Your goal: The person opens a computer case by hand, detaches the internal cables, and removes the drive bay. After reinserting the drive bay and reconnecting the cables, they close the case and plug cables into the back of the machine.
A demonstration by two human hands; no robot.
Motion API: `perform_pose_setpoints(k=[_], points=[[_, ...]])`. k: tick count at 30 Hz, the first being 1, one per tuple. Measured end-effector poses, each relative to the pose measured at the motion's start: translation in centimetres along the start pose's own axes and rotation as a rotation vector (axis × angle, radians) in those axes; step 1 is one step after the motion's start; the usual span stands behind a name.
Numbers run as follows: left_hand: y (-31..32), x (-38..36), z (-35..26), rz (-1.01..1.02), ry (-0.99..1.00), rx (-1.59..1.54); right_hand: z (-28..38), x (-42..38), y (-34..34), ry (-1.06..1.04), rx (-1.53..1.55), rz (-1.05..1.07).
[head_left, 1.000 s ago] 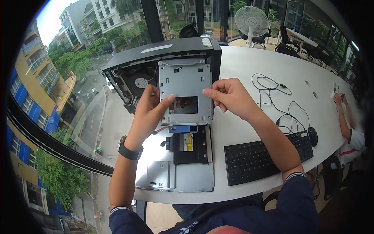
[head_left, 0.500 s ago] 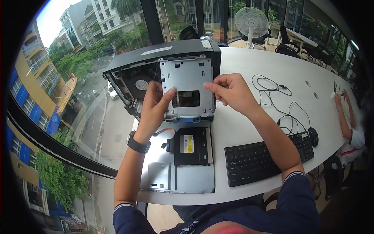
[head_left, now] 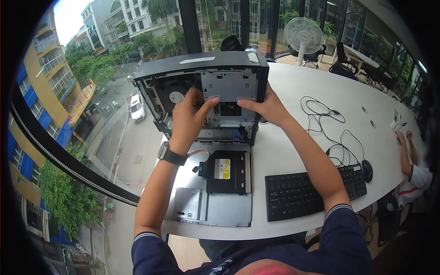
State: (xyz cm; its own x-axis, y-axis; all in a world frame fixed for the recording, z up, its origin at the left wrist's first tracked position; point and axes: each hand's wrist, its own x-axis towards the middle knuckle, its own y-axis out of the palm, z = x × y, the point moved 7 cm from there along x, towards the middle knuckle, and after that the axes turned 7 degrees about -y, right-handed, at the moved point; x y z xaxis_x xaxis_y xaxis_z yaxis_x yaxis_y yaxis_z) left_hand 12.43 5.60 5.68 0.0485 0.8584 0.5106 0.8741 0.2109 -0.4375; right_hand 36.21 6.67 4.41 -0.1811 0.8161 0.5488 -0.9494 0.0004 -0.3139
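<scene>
A black desktop computer case [head_left: 160, 64] stands on the table with its open side facing me, its round fan [head_left: 176, 96] showing inside. The silver metal drive bracket [head_left: 231, 87] sits at the case's right part, its lower edge tilted away inside. My left hand [head_left: 192, 114] pinches the bracket's left side, thumb in front and fingers reaching into the case. My right hand [head_left: 271, 109] presses its thumb on the bracket's lower right, with fingers wrapped behind the case's right side, mostly hidden. Below lies a black optical drive [head_left: 233, 176] on a silver metal side panel [head_left: 224, 213].
A black keyboard [head_left: 291, 197] and mouse [head_left: 367, 171] lie to the right, with looping black cables [head_left: 316, 120] behind. An orange cable [head_left: 198, 151] lies near the optical drive. At the far right, another person's hands [head_left: 403, 140] are at the table. A window is on the left.
The bracket has moved back into the case, away from me, and my hands have followed. My right fingers have gone behind the case's side. The view has shifted slightly.
</scene>
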Motion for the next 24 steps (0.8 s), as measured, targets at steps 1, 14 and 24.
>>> perform_pose_setpoints(k=[1, 14, 24], points=[[-0.5, 0.1, -0.6, -0.022, 0.038, 0.065, -0.4, -0.1, 0.1, 0.006, 0.027, -0.008], [1.3, -2.8, -3.6, 0.091, 0.332, 0.511, -0.4, -0.5, 0.3, -0.054, 0.000, -0.157], [6.4, -13.5, 1.0, 0.964, 0.491, 0.506, -2.0, -0.7, 0.5, -0.145, 0.028, -0.156]])
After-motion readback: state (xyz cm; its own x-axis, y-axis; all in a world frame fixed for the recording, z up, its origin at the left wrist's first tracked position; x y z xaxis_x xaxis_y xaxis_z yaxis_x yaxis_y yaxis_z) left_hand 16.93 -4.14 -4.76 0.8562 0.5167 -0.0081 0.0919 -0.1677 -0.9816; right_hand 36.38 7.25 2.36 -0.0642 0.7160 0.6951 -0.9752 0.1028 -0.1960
